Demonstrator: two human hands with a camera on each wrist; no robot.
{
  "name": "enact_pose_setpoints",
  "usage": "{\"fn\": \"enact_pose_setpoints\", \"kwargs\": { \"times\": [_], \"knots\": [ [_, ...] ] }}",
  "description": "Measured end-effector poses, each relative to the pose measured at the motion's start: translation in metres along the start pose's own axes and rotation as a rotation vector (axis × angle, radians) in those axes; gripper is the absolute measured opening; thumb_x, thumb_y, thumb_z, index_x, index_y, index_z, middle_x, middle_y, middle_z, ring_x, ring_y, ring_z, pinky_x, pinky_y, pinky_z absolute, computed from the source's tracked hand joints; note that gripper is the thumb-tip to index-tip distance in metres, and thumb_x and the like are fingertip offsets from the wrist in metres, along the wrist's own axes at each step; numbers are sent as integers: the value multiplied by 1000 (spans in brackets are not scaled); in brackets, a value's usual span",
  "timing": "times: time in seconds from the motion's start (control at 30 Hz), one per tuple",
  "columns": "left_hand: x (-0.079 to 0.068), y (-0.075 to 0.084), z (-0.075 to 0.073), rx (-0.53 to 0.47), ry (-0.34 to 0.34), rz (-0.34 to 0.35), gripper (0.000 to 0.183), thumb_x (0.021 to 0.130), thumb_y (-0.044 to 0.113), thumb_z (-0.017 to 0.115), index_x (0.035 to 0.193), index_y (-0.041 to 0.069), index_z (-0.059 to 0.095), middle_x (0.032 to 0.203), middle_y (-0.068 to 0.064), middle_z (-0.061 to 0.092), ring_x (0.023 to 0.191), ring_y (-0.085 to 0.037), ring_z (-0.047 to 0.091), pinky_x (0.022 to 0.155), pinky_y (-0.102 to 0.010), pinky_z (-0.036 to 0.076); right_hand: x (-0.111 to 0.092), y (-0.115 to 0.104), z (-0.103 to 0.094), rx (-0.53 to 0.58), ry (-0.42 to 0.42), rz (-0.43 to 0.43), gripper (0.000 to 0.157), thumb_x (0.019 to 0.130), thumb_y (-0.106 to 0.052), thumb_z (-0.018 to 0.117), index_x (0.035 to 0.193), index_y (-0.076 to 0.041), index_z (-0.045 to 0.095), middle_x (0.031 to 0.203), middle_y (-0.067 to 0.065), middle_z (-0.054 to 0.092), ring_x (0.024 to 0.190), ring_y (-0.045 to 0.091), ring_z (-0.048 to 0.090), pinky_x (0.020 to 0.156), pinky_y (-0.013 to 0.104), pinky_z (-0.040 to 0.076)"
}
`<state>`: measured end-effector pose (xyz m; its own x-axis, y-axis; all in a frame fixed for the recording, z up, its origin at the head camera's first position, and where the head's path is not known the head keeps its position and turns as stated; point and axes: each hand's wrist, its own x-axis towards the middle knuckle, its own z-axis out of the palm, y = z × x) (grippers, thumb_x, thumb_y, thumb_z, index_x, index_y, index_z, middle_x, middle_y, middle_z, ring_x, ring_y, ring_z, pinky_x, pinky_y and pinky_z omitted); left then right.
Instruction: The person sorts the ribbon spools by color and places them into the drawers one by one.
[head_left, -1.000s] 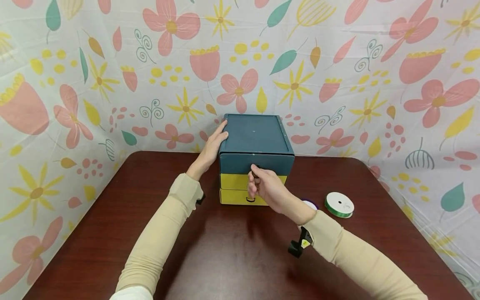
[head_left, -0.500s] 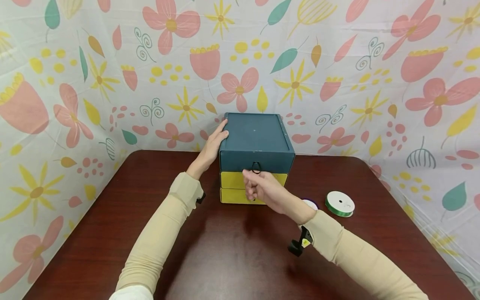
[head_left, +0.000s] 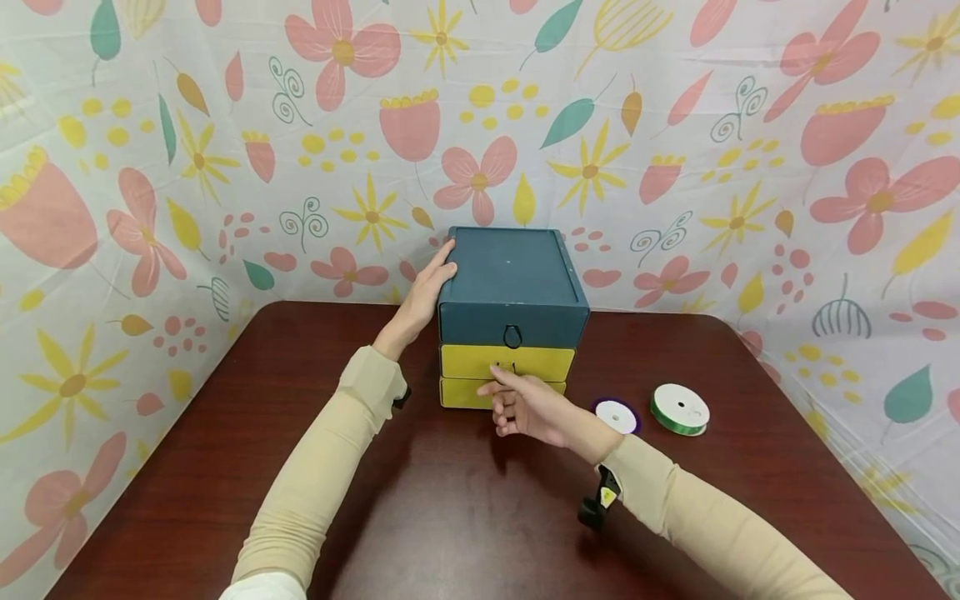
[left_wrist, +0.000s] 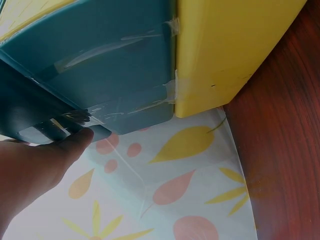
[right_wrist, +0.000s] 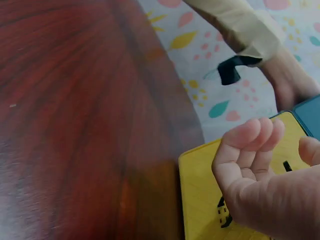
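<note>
While drawers (head_left: pixel 468 361) look closed, spools (head_left: pixel 679 407) lie outside at four o'clock; straight-fingered left hand (head_left: pixel 420 304) touches cabinet (head_left: pixel 506 265), relaxed right hand (head_left: pixel 532 410) empty.

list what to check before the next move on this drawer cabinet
1. Left hand bracing the cabinet: ok, it rests against the left side.
2. Blue top drawer and yellow drawers closed: ok, they look shut in the head view.
3. Right hand gripping a handle: not ok, it holds nothing.
4. Purple-edged spool and green ribbon spool aside: ok, both lie to the right.
5. Drawer contents: cannot tell.
</note>
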<state>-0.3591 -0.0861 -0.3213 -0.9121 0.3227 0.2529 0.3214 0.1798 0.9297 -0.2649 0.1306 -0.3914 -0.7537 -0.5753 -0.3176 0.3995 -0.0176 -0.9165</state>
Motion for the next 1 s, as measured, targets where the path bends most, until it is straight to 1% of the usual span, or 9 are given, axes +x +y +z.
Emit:
{"fn": "enact_pose_setpoints", "kwargs": {
  "times": [0.07, 0.17, 0.23, 0.37, 0.5, 0.7, 0.8, 1.0],
  "knots": [
    [-1, 0, 1, -3, 3, 2, 57, 103, 44, 32, 156, 32, 14, 163, 10, 8, 152, -16, 6, 121, -50, 11, 2, -2, -1, 32, 17, -17, 46, 99, -49, 45, 105, -7, 64, 64, -4, 56, 60, 12, 49, 64, 27, 47],
    [-2, 0, 1, -2, 10, 3, 58, 102, 45, 32, 156, 32, 15, 163, 10, 9, 152, -16, 7, 121, -50, 12, 5, -4, -2, 56, 30, -45, 43, 102, -43, 42, 100, -9, 67, 63, -5, 55, 60, 11, 47, 63, 26, 45],
    [-2, 0, 2, -2, 14, 1, 59, 102, 45, 32, 156, 32, 15, 163, 9, 9, 152, -16, 8, 121, -50, 12, 6, -4, -1, 59, 37, -59, 40, 103, -39, 41, 96, -10, 68, 63, -5, 54, 59, 10, 46, 63, 25, 44],
    [-2, 1, 2, -13, 18, 1, 59, 102, 45, 33, 156, 31, 15, 163, 9, 9, 152, -16, 8, 121, -50, 13, 6, -3, 0, 49, 48, -82, 36, 104, -34, 40, 94, -11, 65, 63, -5, 52, 58, 10, 44, 64, 26, 41],
    [-2, 0, 1, -11, 17, 4, 59, 102, 44, 33, 156, 31, 15, 163, 9, 10, 152, -16, 8, 121, -49, 12, 5, -1, 2, 42, 45, -94, 34, 104, -33, 39, 91, -11, 63, 63, -4, 49, 58, 11, 43, 62, 25, 40],
    [0, 0, 0, -4, 8, 2, 57, 103, 43, 31, 156, 31, 14, 163, 10, 8, 152, -15, 7, 121, -49, 11, -2, 2, 3, 29, 14, -104, 34, 105, -32, 39, 89, -12, 62, 63, -4, 49, 59, 10, 43, 61, 25, 41],
    [-2, 4, -1, -14, -2, -9, 57, 104, 41, 31, 157, 30, 13, 164, 9, 7, 152, -16, 6, 121, -49, 11, -5, 3, 4, 24, 2, -107, 34, 104, -33, 39, 90, -12, 61, 63, -4, 49, 59, 10, 43, 61, 25, 42],
    [-13, 24, -1, -22, -22, -21, 57, 105, 32, 31, 157, 21, 12, 165, 1, 6, 152, -21, 6, 121, -50, 11, -11, 7, 7, 19, -18, -108, 33, 104, -34, 39, 90, -12, 61, 63, -5, 49, 58, 10, 45, 60, 25, 42]
  ]
}}
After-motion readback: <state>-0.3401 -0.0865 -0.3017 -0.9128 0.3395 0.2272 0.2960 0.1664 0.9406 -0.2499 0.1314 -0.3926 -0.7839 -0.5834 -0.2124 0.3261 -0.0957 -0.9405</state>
